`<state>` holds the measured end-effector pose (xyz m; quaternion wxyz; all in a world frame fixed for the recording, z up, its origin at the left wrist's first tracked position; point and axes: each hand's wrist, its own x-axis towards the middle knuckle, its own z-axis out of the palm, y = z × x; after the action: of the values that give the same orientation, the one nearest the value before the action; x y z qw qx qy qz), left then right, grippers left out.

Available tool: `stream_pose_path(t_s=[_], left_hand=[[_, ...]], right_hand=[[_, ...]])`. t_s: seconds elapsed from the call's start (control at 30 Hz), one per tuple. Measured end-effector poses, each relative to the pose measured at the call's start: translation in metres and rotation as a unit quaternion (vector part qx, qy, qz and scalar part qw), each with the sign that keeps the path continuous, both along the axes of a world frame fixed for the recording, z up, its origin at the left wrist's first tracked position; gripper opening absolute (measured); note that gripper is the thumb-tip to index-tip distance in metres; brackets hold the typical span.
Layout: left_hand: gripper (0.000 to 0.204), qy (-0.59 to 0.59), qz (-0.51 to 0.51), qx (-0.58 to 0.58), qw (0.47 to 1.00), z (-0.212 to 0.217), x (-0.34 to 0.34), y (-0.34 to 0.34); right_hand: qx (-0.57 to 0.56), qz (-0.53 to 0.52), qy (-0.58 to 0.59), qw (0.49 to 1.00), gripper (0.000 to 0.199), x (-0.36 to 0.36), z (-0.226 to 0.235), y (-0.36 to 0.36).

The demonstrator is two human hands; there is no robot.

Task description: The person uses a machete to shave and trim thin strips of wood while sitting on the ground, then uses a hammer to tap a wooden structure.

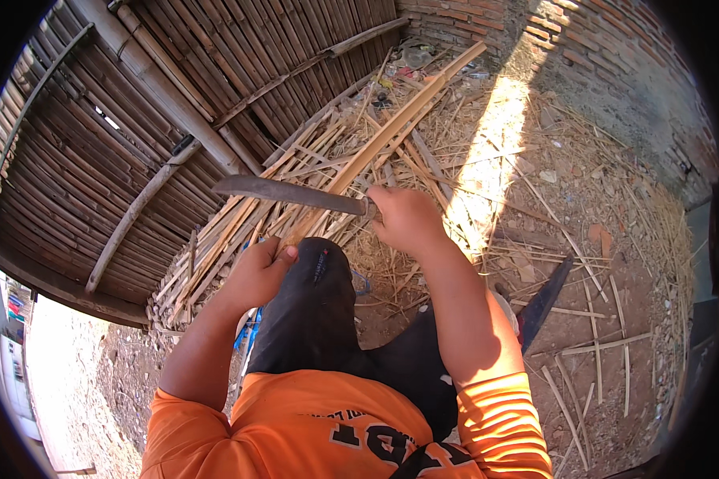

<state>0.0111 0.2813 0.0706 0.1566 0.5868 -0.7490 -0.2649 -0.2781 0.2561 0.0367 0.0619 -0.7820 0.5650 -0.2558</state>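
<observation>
Seen from above, our right hand (pixel 407 217) is closed in a fist around the handle of a long dark machete (pixel 287 192), whose blade runs out to the left, level, above a pile of split bamboo strips (pixel 351 164). The handle itself is buried inside our fingers, so we cannot make out its shape or material. Our left hand (pixel 257 271) is curled beside our raised knee (pixel 321 275), fingers folded together around a thin bamboo strip (pixel 295 231) that slants up toward the blade; where the strip meets the metal is hard to read against the clutter behind it, and we cannot tell whether the edge touches it. One long pale bamboo slat (pixel 411 108) stretches from near the blade away toward the far brick wall (pixel 607 56).

Our dark trousers and orange shirt (pixel 327 423) fill the lower middle and hide the ground beneath us. Something blue (pixel 248 331) shows just beside our left leg, mostly covered and too small to identify. A second dark blade-like object (pixel 545 302) lies on the dirt to our right, its lower end cut off behind our right forearm. A woven bamboo panel (pixel 96 136) leans at left, its edges bent by the lens. Harsh sunlight washes out a patch of ground (pixel 495 136).
</observation>
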Motion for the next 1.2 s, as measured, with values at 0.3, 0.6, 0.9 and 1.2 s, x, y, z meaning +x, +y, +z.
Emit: stream_pose_path(t_s=[0.3,0.6,0.9,1.2], left_hand=[[0.04,-0.054,-0.004,-0.028,0.998,-0.011,0.044,-0.007],[0.04,0.036,-0.046,0.032,0.998,-0.051,0.083,-0.041],[0.035,0.017,-0.059,0.055,0.997,-0.073,0.142,-0.047],[0.035,0.039,-0.049,0.041,0.997,-0.081,0.204,-0.037]], right_hand=[[0.047,-0.224,-0.141,0.963,0.026,-0.044,-0.022,-0.046],[0.022,-0.016,0.08,0.996,0.032,0.031,-0.007,-0.039],[-0.01,-0.221,-0.029,0.975,0.033,-0.015,-0.024,-0.074],[0.005,-0.113,0.047,0.992,0.037,0.015,-0.023,-0.086]])
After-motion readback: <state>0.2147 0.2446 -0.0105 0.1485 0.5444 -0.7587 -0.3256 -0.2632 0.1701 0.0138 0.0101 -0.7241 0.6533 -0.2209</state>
